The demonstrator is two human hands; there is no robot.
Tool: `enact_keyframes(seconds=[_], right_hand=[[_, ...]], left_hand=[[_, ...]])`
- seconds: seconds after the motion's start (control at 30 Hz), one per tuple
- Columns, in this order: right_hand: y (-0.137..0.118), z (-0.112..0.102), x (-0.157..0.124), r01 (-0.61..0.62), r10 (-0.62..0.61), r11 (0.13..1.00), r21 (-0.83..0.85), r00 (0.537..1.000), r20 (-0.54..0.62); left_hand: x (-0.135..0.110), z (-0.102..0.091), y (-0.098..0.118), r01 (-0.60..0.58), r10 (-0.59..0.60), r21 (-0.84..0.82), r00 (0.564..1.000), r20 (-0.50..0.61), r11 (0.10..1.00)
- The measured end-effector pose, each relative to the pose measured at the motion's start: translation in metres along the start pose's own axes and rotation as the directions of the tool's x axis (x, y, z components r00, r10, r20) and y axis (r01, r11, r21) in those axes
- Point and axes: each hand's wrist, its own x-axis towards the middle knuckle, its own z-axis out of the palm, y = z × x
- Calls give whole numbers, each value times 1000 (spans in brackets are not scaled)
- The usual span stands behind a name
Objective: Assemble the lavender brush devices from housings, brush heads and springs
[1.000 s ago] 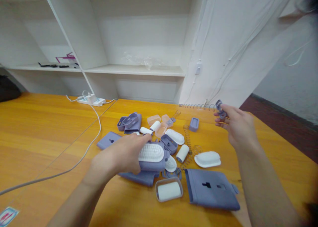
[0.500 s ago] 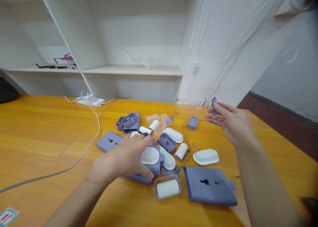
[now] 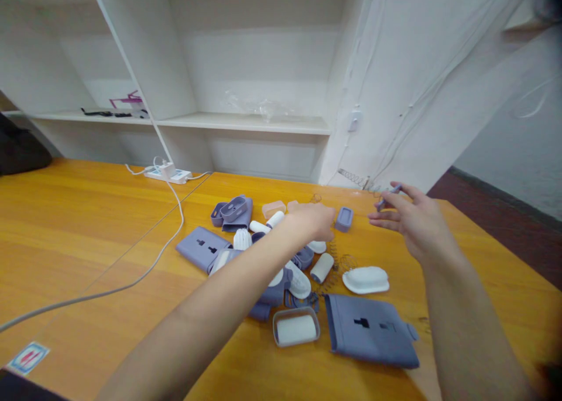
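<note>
My right hand [image 3: 410, 222] is raised over the right side of the table, its fingers pinching a small purple plastic piece [image 3: 388, 198]. A coiled wire [image 3: 353, 178] stretches behind that piece; I cannot tell whether they are joined. My left hand [image 3: 314, 220] hangs over the far part of a pile of purple and white parts, with its fingertips hidden from me. Close to it lie a small purple box [image 3: 344, 219], a peach-coloured case [image 3: 273, 209] and a white roller [image 3: 322, 268]. Under my left forearm, several purple parts are partly covered.
Nearer me lie a purple folded pouch [image 3: 371, 331], a clear tray [image 3: 281, 342] and a white ridged shell [image 3: 366, 280]. Another purple pouch [image 3: 202, 249] lies left. A grey cable [image 3: 132, 290] runs from a power strip [image 3: 175, 177] across the table. Shelves [image 3: 246, 122] stand behind.
My left hand has moved right and away from me, off the near purple and white parts. My right hand still holds the small purple piece, which is now tilted differently.
</note>
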Motion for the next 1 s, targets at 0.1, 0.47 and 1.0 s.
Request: enact_keyframes(seconds=[0.1, 0.47, 1.0], right_hand=[[1, -4, 2, 38, -40, 999, -30, 998, -50], [3, -8, 6, 54, -60, 996, -64, 994, -88], [1, -6, 3, 43, -48, 997, -64, 996, -77]], left_hand=[[40, 11, 17, 40, -40, -11, 999, 16, 999], [101, 61, 41, 66, -67, 33, 997, 25, 997], [110, 67, 53, 105, -125, -96, 965, -231, 990]])
